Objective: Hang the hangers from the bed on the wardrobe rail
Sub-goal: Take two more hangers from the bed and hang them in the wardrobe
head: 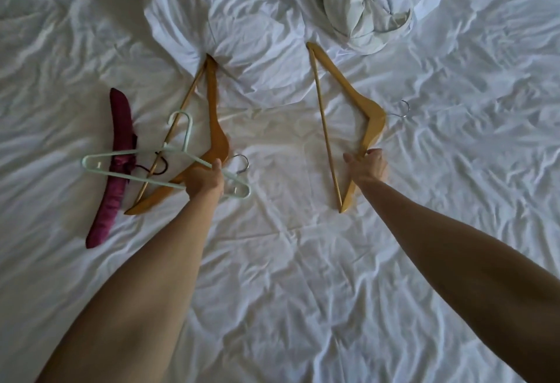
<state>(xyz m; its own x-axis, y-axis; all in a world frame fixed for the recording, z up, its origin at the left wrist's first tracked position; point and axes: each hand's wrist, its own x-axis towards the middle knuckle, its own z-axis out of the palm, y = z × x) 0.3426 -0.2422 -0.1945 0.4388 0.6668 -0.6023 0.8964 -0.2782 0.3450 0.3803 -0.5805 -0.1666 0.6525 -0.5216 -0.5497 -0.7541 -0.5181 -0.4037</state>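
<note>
Now left hand (203, 181) grips mint hanger (127, 172), right hand (368, 164) wooden hanger (351, 91).

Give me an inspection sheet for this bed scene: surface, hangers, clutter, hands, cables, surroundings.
Surface: wrinkled white bed sheet, no bare mattress showing.
Job's things: pale green plastic hanger in the left hand; right wooden hanger gripped by the right hand; left wooden hanger and maroon padded hanger lying on the sheet.
Clutter: bunched pale bedding at the top.
Hands: left hand closed on the plastic hanger; right hand closed on the wooden one's lower arm.
Cables: nothing seen.
Surroundings: wardrobe rail not in view.
</note>
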